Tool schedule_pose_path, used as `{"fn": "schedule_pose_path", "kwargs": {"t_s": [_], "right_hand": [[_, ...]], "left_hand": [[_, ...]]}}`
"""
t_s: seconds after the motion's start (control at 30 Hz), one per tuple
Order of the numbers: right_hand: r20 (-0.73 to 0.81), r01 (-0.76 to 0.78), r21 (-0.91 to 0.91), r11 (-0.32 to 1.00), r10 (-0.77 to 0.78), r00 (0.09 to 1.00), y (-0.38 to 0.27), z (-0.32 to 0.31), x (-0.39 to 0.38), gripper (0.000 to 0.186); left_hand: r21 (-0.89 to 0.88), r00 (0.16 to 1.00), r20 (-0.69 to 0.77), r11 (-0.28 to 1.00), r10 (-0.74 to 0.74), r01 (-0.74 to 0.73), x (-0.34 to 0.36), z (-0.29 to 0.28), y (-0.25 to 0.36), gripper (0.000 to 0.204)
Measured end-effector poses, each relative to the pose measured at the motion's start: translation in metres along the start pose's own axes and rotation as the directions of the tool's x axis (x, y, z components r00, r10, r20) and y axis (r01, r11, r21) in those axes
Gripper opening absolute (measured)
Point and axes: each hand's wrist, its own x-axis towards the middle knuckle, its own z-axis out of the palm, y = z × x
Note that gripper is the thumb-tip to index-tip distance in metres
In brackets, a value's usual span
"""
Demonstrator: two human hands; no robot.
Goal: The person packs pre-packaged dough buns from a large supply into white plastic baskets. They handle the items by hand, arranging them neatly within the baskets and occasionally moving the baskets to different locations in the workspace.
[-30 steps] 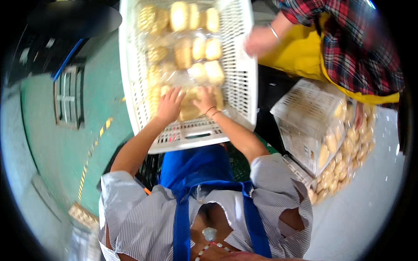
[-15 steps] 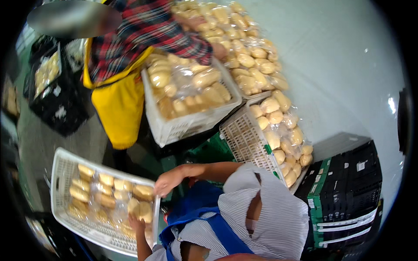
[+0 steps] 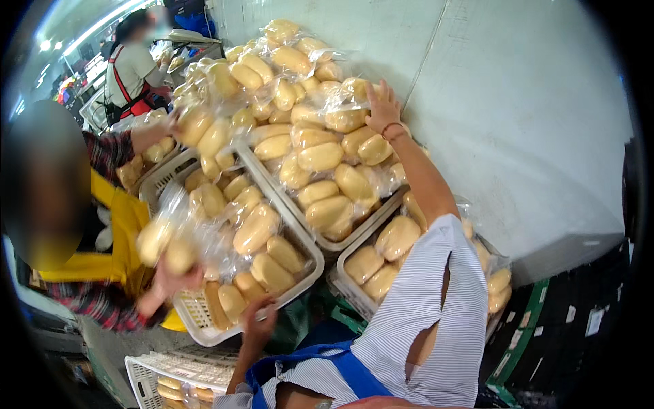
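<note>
My right hand (image 3: 383,109) reaches far over a heaped pile of bagged bread rolls (image 3: 320,155). Its fingers are spread at the edge of a clear bag of rolls (image 3: 346,117); whether they grip the plastic cannot be made out. Low in the middle, my left hand (image 3: 259,326) is at the front rim of a white crate (image 3: 308,278) full of bagged rolls, its fingers apart and slightly blurred. Across that crate, a co-worker's hand (image 3: 174,276) holds a bag of rolls (image 3: 167,242), smeared by motion. The co-worker's other hand (image 3: 170,129) touches the pile.
Below my left arm stands a white crate (image 3: 146,371) with bread inside. Another crate of rolls (image 3: 381,255) lies under my right arm. Black crates (image 3: 558,327) are stacked at right, beside a pale wall (image 3: 518,123). A person in a red apron (image 3: 136,75) stands far left.
My view has swung up toward the pile. My right hand has left the lower-left crate's rim and reached onto the heap. My left hand has come off the rolls there. The co-worker now lifts a bag.
</note>
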Motion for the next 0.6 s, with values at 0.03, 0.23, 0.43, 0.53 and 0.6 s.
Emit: {"fn": "schedule_pose_path", "kwargs": {"t_s": [0.03,0.23,0.43,0.53,0.6], "right_hand": [[0.064,0.005,-0.143,0.990,0.005,0.998,0.005,0.015,0.013,0.048],[0.141,0.206,0.095,0.974,-0.218,0.966,0.048,0.069,0.052,0.038],[0.129,-0.419,0.501,0.757,0.414,0.901,0.084,0.050,0.124,0.022],[-0.082,-0.017,0.637,0.770,0.090,0.993,0.076,-0.001,0.128,0.026],[0.019,0.028,0.814,0.580,-0.076,0.997,0.058,-0.037,0.120,0.029]], "left_hand": [[-0.005,0.992,0.089,0.996,0.089,-0.088,0.027,0.025,0.016,0.020],[-0.203,0.960,0.224,0.972,0.168,-0.122,0.121,0.088,0.047,0.016],[-0.547,0.969,0.248,0.823,-0.014,0.152,0.159,0.096,0.030,0.017],[-0.527,0.991,0.131,0.849,0.039,0.036,0.192,0.083,0.037,0.023],[-0.574,0.993,0.047,0.817,0.110,-0.064,0.217,0.072,0.049,0.062]]}}
